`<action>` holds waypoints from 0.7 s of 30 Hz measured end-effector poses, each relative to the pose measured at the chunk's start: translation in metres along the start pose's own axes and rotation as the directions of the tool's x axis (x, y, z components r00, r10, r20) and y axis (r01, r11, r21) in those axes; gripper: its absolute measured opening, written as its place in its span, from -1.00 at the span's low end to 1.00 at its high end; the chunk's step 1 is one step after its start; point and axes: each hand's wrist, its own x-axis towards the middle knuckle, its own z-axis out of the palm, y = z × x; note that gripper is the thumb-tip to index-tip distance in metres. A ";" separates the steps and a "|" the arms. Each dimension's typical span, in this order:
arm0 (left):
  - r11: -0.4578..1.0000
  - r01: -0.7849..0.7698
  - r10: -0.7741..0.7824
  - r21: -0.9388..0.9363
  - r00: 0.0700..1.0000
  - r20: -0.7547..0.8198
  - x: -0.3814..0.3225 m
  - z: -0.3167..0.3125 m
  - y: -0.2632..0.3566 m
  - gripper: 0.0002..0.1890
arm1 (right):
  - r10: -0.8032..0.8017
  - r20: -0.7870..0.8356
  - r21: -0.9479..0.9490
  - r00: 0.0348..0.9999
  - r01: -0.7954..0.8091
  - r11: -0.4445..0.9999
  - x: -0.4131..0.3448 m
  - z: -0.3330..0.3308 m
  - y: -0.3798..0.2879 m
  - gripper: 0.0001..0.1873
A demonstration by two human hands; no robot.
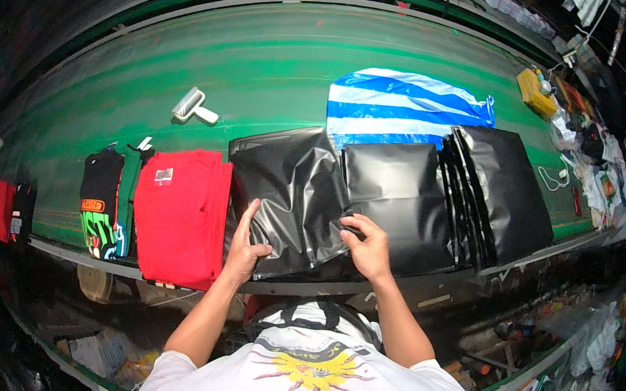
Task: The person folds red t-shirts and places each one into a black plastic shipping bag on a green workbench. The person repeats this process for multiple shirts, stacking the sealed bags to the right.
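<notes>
In front of me lies a glossy black plastic bag [295,193], creased and bulging slightly; what it contains is hidden. My left hand [246,246] rests at its lower left side, thumb and fingers spread apart against the plastic. At the bag's right edge, my right hand [366,245] has its thumb and bent fingers around a bit of the plastic. Touching the left side is a stack of folded red shirts [180,219] with a neck label on top. To the right, more flat black bags [392,188] lie together, some of them fanned out in a pile [506,186].
A blue-and-white striped plastic bag [410,104] lies behind the black bags. On the green table [269,81] is a white lint roller [194,107]. Folded printed shirts [101,190] stand farther left. A yellow container [536,93] and clutter occupy the right end.
</notes>
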 end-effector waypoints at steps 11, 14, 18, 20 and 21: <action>0.956 -0.235 0.151 0.177 0.908 0.391 0.023 0.105 -0.010 0.16 | 0.149 -0.410 0.229 0.900 -0.056 0.972 -0.045 -0.119 0.015 -0.75; 0.947 -0.218 0.082 0.236 0.875 0.477 0.036 0.135 -0.027 0.16 | -0.010 -0.562 -0.106 0.827 -0.060 0.993 -0.059 -0.134 0.045 -0.72; 0.945 -0.163 -0.006 0.283 0.858 0.513 0.047 0.168 -0.048 0.16 | -0.216 -0.568 -0.535 0.794 -0.156 0.830 -0.073 -0.137 0.038 -0.63; 0.944 -0.140 -0.039 0.300 0.853 0.520 0.050 0.178 -0.046 0.16 | -0.237 -0.541 -0.560 0.807 -0.136 0.817 -0.081 -0.135 0.042 -0.64; 0.931 -0.130 -0.071 0.341 0.851 0.520 0.049 0.183 -0.042 0.16 | -0.221 -0.533 -0.540 0.817 -0.128 0.832 -0.086 -0.133 0.041 -0.65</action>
